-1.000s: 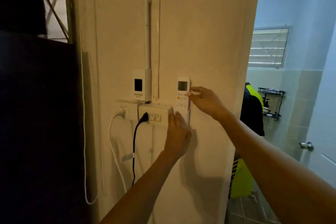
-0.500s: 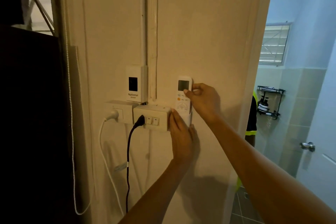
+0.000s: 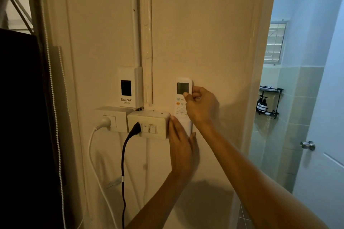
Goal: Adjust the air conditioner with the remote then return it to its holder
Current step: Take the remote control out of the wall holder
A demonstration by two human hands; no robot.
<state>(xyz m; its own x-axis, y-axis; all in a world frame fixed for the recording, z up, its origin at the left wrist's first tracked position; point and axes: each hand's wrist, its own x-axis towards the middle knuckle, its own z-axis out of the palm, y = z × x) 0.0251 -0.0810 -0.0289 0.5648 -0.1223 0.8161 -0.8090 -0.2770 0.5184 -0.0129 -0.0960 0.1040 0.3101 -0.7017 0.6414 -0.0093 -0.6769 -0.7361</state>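
A white air-conditioner remote (image 3: 182, 96) with a grey screen stands upright against the cream wall, its lower part sitting in a white wall holder (image 3: 188, 126). My right hand (image 3: 201, 106) grips the remote's upper right side, thumb over the buttons. My left hand (image 3: 181, 147) lies flat on the wall just below, fingers apart, covering the lower end of the holder. The air conditioner itself is out of view.
Left of the remote are a switch box (image 3: 149, 124) with a black plug and cable, a socket (image 3: 111, 119) with a white plug, and a National breaker (image 3: 130, 87). A dark panel fills the left. A bathroom doorway and door knob (image 3: 308, 145) are at right.
The camera has come closer to the wall. My right hand has shifted from the remote's edge to a grip on its upper part; my left hand stays under the holder.
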